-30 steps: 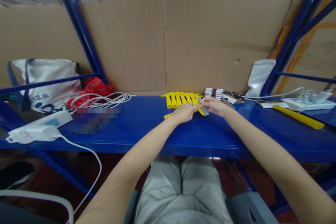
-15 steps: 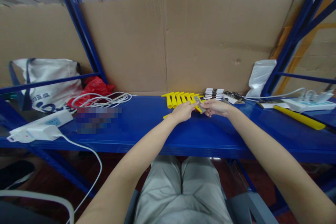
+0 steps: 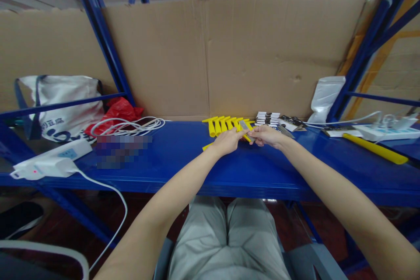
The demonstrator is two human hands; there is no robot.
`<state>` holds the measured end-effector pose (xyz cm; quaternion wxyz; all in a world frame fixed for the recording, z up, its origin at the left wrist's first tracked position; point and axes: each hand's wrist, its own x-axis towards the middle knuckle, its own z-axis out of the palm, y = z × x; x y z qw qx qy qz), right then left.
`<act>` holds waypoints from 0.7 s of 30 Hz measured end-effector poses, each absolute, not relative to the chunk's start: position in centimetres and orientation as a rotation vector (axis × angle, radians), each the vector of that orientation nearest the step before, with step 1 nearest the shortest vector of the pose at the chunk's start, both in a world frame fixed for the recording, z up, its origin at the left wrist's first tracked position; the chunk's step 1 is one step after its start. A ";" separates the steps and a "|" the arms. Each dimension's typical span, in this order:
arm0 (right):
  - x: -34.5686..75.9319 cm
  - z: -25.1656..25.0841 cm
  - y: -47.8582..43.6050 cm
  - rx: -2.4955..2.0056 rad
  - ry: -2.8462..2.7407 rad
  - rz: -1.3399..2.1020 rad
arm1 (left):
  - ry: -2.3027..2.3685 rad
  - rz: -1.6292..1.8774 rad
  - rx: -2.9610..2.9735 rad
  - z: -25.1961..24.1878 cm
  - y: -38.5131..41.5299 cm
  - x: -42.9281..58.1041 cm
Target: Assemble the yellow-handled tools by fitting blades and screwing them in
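Observation:
My left hand (image 3: 228,141) is closed at the fingers on a yellow T-shaped tool that looks like a scraper, its shape partly covered by both hands. A flat grey strip (image 3: 244,125), perhaps a blade, lies against this yellow tool. My right hand (image 3: 266,135) pinches at the lower end of the strip, close to the left fingertips. Just behind the left hand, several matching yellow tools (image 3: 218,126) lie side by side in a row. To the right is a stack of small white-and-black packets (image 3: 266,119), with more grey strips (image 3: 286,131) beside it.
The blue table (image 3: 183,157) backs onto a cardboard wall (image 3: 249,52). At left are a cloth bag (image 3: 68,105), a red plastic bag (image 3: 120,111), coiled white cable (image 3: 138,127) and a power strip (image 3: 55,159). A yellow bar (image 3: 376,148) and another power strip (image 3: 387,131) lie right.
The grey strip has shifted slightly left over the yellow tool. My right hand has moved a little left with it, and the left hand stays nearly in place.

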<state>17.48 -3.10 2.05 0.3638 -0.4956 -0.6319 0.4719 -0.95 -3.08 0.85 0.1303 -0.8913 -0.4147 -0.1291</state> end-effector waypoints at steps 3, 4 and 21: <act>17.2 1.9 -3.1 -1.265 -1.584 1.219 | -1.244 -0.359 -2.577 1.0 -3.0 -1.0; 17.2 1.8 -3.1 -1.264 -1.565 1.220 | -1.257 -0.354 -2.574 1.0 -3.0 -0.9; 16.6 2.2 -3.3 -1.288 -1.398 1.291 | -1.314 -0.354 -2.606 1.0 -2.9 -0.8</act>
